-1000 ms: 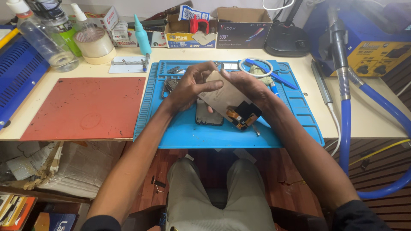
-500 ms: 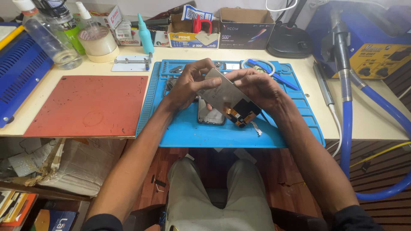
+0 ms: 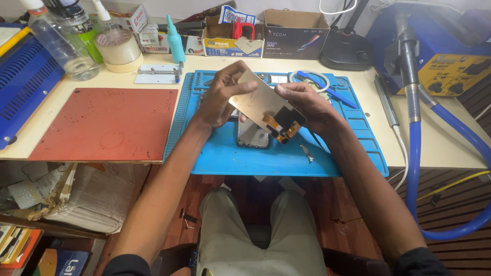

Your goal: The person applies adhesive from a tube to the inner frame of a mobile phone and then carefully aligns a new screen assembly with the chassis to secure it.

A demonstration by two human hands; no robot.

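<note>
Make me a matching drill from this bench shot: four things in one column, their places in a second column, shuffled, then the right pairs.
Things
1. Phone screen panel
2. Red mat
3. Teal squeeze bottle
4. Phone frame

Places
A. Standing at the back of the table, behind the small metal jig
B. Held above the blue mat between the left hand and right hand
C. Lying flat on the blue mat under the hands
D. Flat on the table, left of the blue mat

Pairs: 1-B, 2-D, 3-A, 4-C
</note>
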